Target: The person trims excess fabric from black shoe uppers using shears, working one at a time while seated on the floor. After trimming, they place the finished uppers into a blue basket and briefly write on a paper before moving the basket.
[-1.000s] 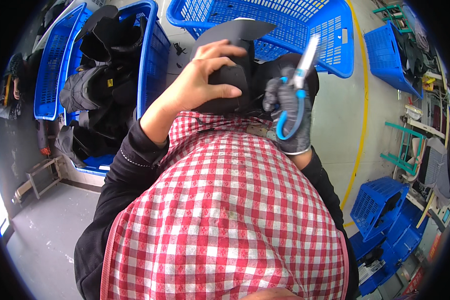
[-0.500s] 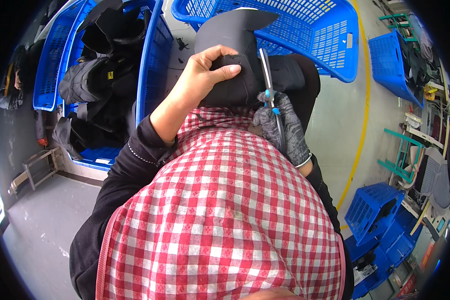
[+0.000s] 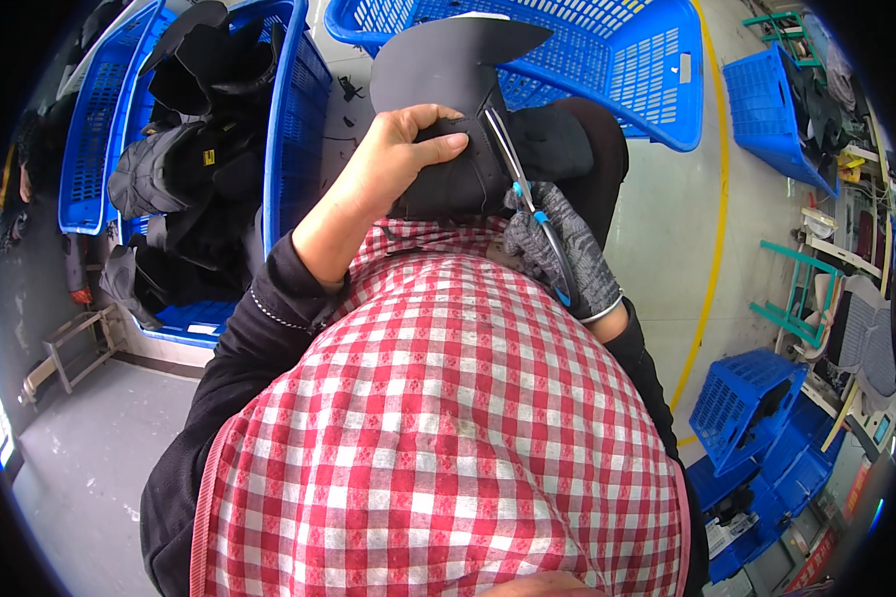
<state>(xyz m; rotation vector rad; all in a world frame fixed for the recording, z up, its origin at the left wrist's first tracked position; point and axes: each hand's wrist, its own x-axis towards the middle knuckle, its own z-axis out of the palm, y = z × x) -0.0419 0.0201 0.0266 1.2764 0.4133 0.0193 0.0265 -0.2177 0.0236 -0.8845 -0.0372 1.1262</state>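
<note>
A black sheet-like piece with a stitched seam [image 3: 438, 75] lies over my lap, its curved flap pointing away from me. My bare left hand [image 3: 403, 149] pinches its near edge between thumb and fingers. In my right hand [image 3: 567, 249], which wears a grey knit glove, is a pair of scissors [image 3: 509, 159] with blue parts at the pivot and handle. The blades reach up to the black piece beside its seam, right of my left thumb. Whether the blades have material between them I cannot tell. More black material [image 3: 543, 144] rests under and right of the blades.
A blue crate [image 3: 294, 129] filled with black pieces stands at left. Beyond my lap is another blue basket [image 3: 667, 80]. Further blue crates [image 3: 747, 403] stand at right, past a yellow floor line [image 3: 712, 269]. Dark scraps [image 3: 348, 90] lie on the floor.
The scissors have moved left and tilted, their tips now against the black piece near its seam. My left hand keeps its pinch. The whole view has shifted slightly.
</note>
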